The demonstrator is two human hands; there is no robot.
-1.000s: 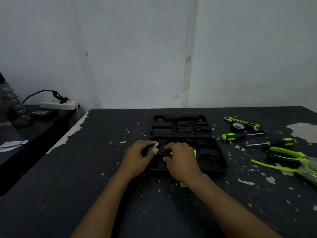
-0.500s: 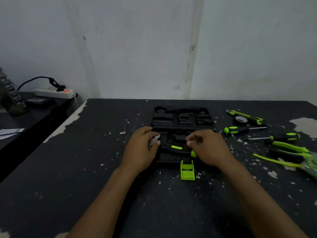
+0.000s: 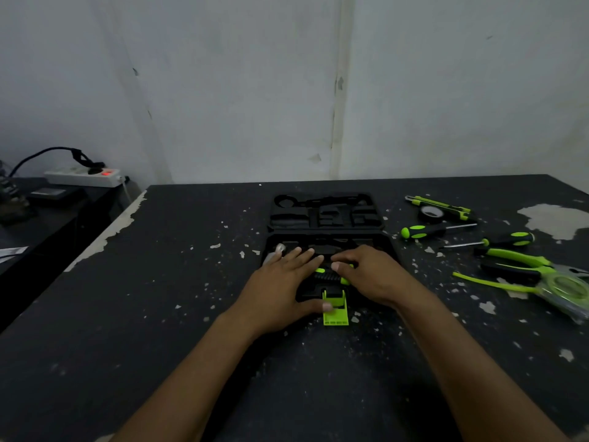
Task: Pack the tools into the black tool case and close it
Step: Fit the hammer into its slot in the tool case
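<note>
The black tool case [image 3: 325,215] lies open in the middle of the table, its lid flat on the far side. A hammer lies across the near half, with its metal head [image 3: 279,249] at the left and its black and green handle [image 3: 330,275] between my hands. My left hand [image 3: 280,288] rests flat on the hammer with fingers spread, the thumb touching the green latch [image 3: 335,311] at the case's front edge. My right hand [image 3: 371,275] has its fingers curled on the handle.
Right of the case lie a utility knife [image 3: 441,205], a tape roll [image 3: 431,214], two screwdrivers [image 3: 424,231] [image 3: 508,239], pliers [image 3: 516,264] and a clear bag [image 3: 570,290]. A power strip [image 3: 83,177] sits on a side table at the left.
My left hand has let go of the hammer head and flattened over the hammer. My right hand has slid left along the handle. The hammer now sits lower in the case.
</note>
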